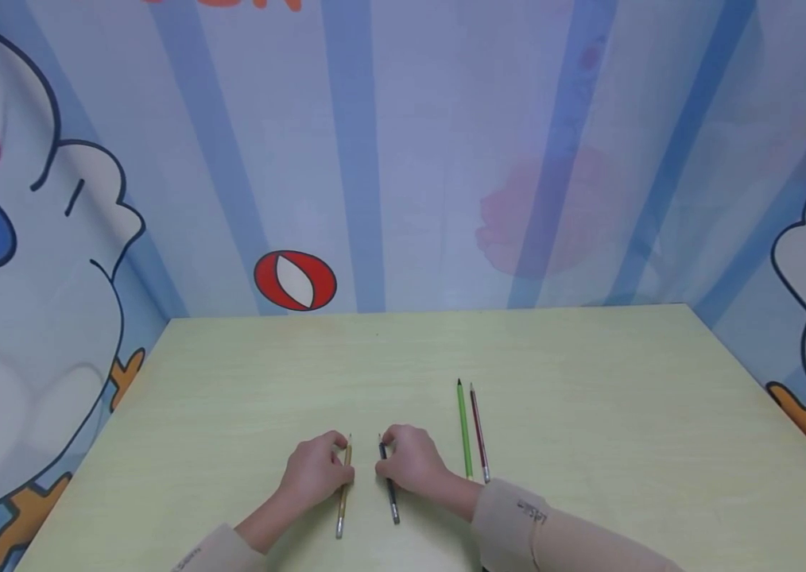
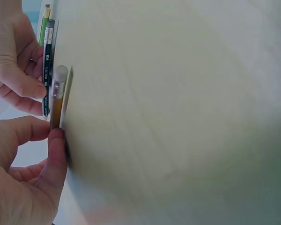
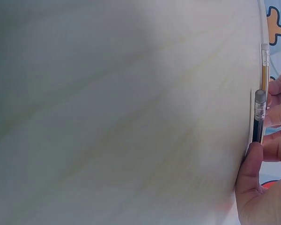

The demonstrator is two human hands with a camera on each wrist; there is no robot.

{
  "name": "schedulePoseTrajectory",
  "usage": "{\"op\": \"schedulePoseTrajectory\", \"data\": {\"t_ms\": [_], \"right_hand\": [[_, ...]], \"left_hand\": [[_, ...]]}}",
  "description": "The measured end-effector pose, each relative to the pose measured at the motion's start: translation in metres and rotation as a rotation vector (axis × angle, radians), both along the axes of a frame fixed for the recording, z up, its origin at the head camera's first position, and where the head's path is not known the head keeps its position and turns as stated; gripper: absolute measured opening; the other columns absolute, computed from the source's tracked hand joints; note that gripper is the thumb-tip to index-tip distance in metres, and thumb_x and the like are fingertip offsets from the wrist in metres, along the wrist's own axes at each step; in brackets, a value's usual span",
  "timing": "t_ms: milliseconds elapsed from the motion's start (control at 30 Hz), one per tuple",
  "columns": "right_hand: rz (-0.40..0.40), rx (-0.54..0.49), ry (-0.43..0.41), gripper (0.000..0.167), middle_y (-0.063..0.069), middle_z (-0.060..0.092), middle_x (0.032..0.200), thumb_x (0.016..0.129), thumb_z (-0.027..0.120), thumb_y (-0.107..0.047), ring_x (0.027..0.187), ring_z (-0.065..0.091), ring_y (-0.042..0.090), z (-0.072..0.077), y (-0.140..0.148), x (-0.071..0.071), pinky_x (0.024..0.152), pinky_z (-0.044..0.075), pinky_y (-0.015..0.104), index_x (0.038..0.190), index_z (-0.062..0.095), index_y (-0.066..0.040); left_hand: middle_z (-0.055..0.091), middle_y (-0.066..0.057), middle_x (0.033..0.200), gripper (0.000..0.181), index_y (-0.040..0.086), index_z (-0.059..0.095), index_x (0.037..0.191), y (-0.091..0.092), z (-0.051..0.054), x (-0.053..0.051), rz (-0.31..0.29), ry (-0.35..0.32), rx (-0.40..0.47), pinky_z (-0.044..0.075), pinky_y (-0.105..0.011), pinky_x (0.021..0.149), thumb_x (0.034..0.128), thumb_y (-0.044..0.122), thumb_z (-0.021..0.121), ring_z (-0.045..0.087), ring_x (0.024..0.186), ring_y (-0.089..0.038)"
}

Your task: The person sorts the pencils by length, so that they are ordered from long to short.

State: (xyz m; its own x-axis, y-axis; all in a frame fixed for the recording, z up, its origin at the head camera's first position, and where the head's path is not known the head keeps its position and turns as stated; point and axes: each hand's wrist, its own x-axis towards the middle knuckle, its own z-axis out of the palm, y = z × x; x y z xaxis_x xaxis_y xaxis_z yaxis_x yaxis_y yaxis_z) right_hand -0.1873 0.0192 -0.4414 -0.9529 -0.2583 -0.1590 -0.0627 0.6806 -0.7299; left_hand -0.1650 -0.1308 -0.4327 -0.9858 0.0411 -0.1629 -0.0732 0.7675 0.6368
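My left hand (image 1: 315, 470) pinches a yellow pencil (image 1: 342, 508) between thumb and fingers, its eraser end toward me. To its right, my right hand (image 1: 413, 461) pinches a dark pencil (image 1: 392, 502) marked HB, also with the eraser end nearest me. The two pencils lie a short gap apart, tips pointing away. In the left wrist view, the yellow pencil's eraser (image 2: 61, 73) and the dark pencil (image 2: 48, 65) both show. The right wrist view has the dark pencil's eraser (image 3: 260, 96) close up, with the yellow pencil (image 3: 265, 70) beyond it.
Right of my right hand lie a green pencil (image 1: 464, 433) and a dark red pencil (image 1: 478, 429), side by side, lower ends near my sleeve (image 1: 517, 520). They rest on a pale yellow-green table (image 1: 589, 397). A printed backdrop (image 1: 417, 159) rises behind the table.
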Motion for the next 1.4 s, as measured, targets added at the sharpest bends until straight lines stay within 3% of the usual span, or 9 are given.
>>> {"op": "schedulePoseTrajectory", "data": {"t_ms": [167, 433, 733, 967, 1200, 1400], "right_hand": [[0.006, -0.048, 0.002, 0.033, 0.0, 0.053, 0.055, 0.069, 0.066, -0.004, 0.041, 0.046, 0.008, 0.0, 0.002, 0.001, 0.039, 0.04, 0.019, 0.1, 0.058, 0.002], [-0.03, -0.122, -0.062, 0.03, 0.002, 0.055, 0.058, 0.069, 0.065, -0.004, 0.043, 0.047, 0.01, 0.003, 0.006, 0.001, 0.042, 0.042, 0.021, 0.098, 0.058, 0.002], [-0.039, -0.2, -0.102, 0.022, 0.004, 0.057, 0.059, 0.071, 0.061, -0.004, 0.047, 0.05, 0.013, 0.01, 0.014, -0.007, 0.045, 0.043, 0.024, 0.092, 0.057, -0.001], [-0.062, -0.232, -0.119, 0.018, 0.005, 0.059, 0.061, 0.072, 0.06, -0.005, 0.049, 0.052, 0.013, 0.021, 0.022, -0.012, 0.047, 0.045, 0.024, 0.09, 0.058, -0.002], [-0.097, -0.308, -0.154, 0.021, 0.007, 0.059, 0.066, 0.072, 0.058, -0.002, 0.052, 0.055, 0.013, 0.03, 0.031, -0.014, 0.05, 0.05, 0.024, 0.093, 0.055, -0.001], [-0.061, -0.388, -0.161, 0.021, 0.007, 0.058, 0.067, 0.074, 0.055, 0.0, 0.051, 0.054, 0.012, 0.033, 0.042, -0.012, 0.051, 0.05, 0.025, 0.095, 0.053, 0.002]], "left_hand": [[0.057, 0.001, 0.061, 0.034, 0.0, 0.058, 0.103, -0.003, 0.0, 0.0, 0.001, 0.001, 0.033, 0.038, -0.021, 0.047, 0.0714, 0.009, 0.065, 0.049, 0.051, -0.008], [0.059, 0.0, 0.064, 0.031, -0.001, 0.058, 0.1, -0.005, 0.005, -0.001, 0.02, 0.004, 0.084, 0.042, -0.022, 0.048, 0.0717, 0.008, 0.064, 0.052, 0.052, -0.008], [0.059, 0.0, 0.065, 0.024, 0.001, 0.058, 0.097, 0.0, 0.009, -0.007, 0.037, 0.021, 0.182, 0.043, -0.023, 0.048, 0.0743, 0.008, 0.061, 0.052, 0.05, -0.009], [0.06, -0.001, 0.065, 0.024, 0.001, 0.058, 0.099, 0.011, 0.013, -0.011, 0.037, 0.041, 0.26, 0.042, -0.022, 0.048, 0.0762, 0.008, 0.06, 0.053, 0.05, -0.008], [0.06, -0.007, 0.073, 0.027, -0.002, 0.056, 0.103, 0.027, 0.017, -0.015, 0.055, 0.045, 0.4, 0.048, -0.023, 0.051, 0.0771, 0.007, 0.058, 0.056, 0.052, -0.009], [0.06, -0.01, 0.079, 0.028, -0.002, 0.055, 0.106, 0.041, 0.021, -0.018, 0.044, 0.022, 0.492, 0.052, -0.024, 0.055, 0.08, 0.007, 0.057, 0.058, 0.055, -0.009]]}}
